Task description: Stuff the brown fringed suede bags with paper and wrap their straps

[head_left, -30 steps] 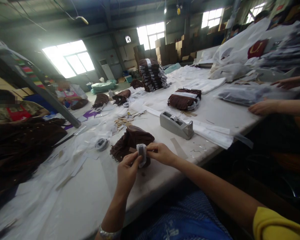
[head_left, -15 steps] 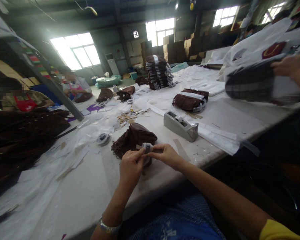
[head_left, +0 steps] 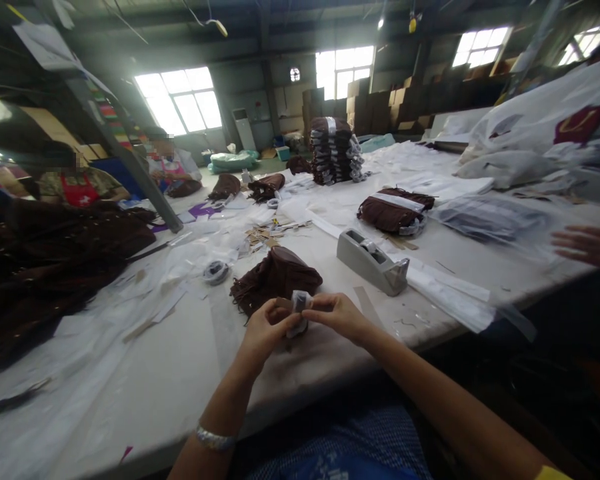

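Note:
In front of me a brown fringed bag (head_left: 275, 273) lies on the white table. At its near edge is a small piece in whitish plastic wrap (head_left: 301, 302), with a dark patch showing through. My left hand (head_left: 266, 329) pinches this wrapped piece from the left, thumb and fingers closed. From the right, my right hand (head_left: 341, 316) pinches its other side. What is inside the wrap cannot be made out. A grey tape dispenser (head_left: 370, 261) stands just beyond my right hand. Left of the bag lies a roll of clear tape (head_left: 215, 272).
A bundled brown bag (head_left: 395, 211) with a white band lies behind the dispenser, and a tall stack of them (head_left: 334, 157) farther back. A co-worker's hand (head_left: 587, 245) is beside a plastic-bagged item (head_left: 495, 217) at right. Dark brown bags (head_left: 55, 267) are heaped at left.
The co-worker's dark checked item has gone from raised to flat on the table, and that hand is off it. My hands stay at the wrapped piece, fingers slightly shifted. The view has turned left.

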Action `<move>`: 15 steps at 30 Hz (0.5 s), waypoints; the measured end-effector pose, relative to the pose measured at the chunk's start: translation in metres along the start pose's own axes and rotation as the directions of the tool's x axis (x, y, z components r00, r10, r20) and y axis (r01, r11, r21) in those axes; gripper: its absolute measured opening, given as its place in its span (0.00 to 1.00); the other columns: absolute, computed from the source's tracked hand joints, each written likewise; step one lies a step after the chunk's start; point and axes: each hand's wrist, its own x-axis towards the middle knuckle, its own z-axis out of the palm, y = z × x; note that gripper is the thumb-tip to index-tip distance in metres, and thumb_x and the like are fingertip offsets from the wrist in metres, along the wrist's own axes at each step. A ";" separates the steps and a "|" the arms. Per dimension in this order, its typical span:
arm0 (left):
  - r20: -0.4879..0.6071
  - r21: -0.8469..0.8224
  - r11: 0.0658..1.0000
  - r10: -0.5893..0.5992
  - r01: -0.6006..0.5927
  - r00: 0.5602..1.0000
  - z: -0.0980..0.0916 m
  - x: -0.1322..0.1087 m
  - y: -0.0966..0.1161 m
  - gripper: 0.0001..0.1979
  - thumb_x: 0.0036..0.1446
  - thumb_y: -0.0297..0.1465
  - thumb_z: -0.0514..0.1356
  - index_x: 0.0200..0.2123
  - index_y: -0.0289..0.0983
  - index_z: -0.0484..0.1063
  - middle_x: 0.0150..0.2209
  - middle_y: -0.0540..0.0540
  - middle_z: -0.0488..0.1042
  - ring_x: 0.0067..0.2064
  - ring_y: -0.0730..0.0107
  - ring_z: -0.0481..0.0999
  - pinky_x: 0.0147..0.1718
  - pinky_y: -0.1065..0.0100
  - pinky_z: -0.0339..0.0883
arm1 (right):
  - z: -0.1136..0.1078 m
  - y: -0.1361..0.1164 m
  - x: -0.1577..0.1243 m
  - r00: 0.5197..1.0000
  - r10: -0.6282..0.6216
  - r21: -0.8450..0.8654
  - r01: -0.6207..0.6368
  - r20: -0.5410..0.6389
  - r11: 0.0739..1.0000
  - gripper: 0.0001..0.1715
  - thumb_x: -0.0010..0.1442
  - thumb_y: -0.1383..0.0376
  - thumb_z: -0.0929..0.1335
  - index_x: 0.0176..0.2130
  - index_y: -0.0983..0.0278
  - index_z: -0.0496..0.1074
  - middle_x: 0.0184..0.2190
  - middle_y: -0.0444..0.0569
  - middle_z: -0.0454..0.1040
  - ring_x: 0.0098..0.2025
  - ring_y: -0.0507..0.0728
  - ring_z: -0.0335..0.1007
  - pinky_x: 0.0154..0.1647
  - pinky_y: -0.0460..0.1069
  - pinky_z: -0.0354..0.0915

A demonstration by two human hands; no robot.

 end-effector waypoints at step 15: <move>-0.195 -0.017 0.993 0.113 -0.119 0.974 0.003 0.002 -0.009 0.17 0.48 0.36 0.70 0.40 0.34 0.78 0.39 0.43 0.81 0.41 0.61 0.80 0.42 0.67 0.73 | 0.007 -0.004 -0.004 0.981 0.194 0.454 -0.170 -0.006 0.875 0.26 0.57 0.48 0.72 0.45 0.65 0.79 0.40 0.52 0.79 0.40 0.57 0.75 0.46 0.52 0.70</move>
